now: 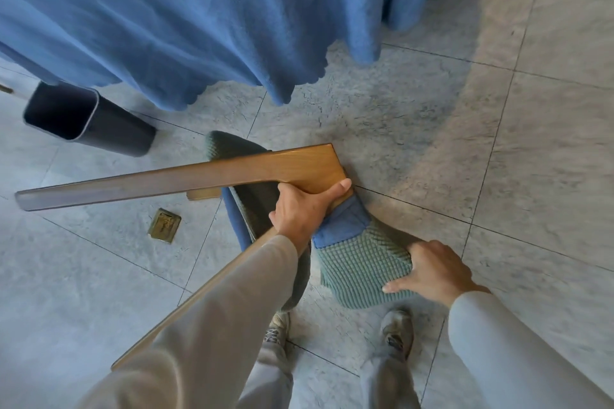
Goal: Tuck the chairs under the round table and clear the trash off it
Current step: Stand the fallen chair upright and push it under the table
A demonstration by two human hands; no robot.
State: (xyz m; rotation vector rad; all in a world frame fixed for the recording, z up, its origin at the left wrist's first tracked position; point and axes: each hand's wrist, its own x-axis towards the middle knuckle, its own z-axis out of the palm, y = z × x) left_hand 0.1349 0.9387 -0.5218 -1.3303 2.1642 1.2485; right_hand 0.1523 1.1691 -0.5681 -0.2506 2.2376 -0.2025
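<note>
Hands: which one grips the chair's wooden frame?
The left hand, curled round the wooden frame at its corner; the right hand holds the green textured cushion instead.

Pale grey marbled floor tiles (pixel 548 143) with thin dark joints run throughout. A small brass floor plate (pixel 164 225) lies just right of the dark bin (pixel 89 119), nearer the viewer.

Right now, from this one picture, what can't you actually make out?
Head view, the only one:
- Tabletop and any trash on it: cut off by the top edge; only the blue tablecloth shows.
- Table legs: hidden behind that cloth.
- Chair legs: hidden beneath its seat and the person's arms.
- Bin inside: too dark to tell.
</note>
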